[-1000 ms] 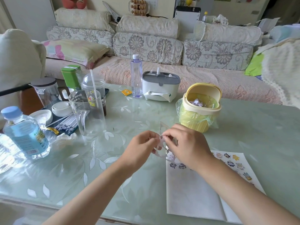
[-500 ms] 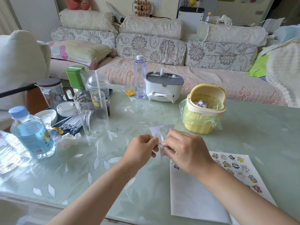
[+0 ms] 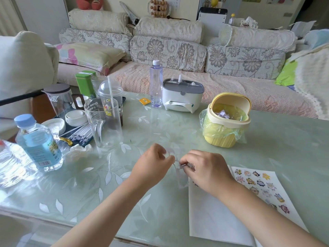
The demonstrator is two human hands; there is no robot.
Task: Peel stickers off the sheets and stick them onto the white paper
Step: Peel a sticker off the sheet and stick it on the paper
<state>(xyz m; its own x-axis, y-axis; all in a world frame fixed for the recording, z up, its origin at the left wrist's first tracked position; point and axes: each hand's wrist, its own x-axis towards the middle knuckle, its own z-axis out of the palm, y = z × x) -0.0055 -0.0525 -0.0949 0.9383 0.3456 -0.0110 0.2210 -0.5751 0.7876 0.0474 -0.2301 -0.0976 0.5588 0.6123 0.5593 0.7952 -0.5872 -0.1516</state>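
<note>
A thin, nearly clear sticker sheet hangs between my two hands just above the glass table. My left hand pinches its upper edge with curled fingers. My right hand pinches the sheet a little to the right, fingertips almost meeting those of the left. The sheet is blurred and I cannot make out any sticker on it. The white paper lies flat under my right forearm. Several cartoon stickers sit along its right part.
A small yellow lidded bin with a plastic liner stands behind my right hand. A clear glass jug, a blue-capped bottle, cups and straws crowd the left. A white tissue box and tall bottle stand at the back.
My hands have drawn slightly apart and lower, and the sheet now hangs down between them instead of sticking up. The camera view has shifted a little.
</note>
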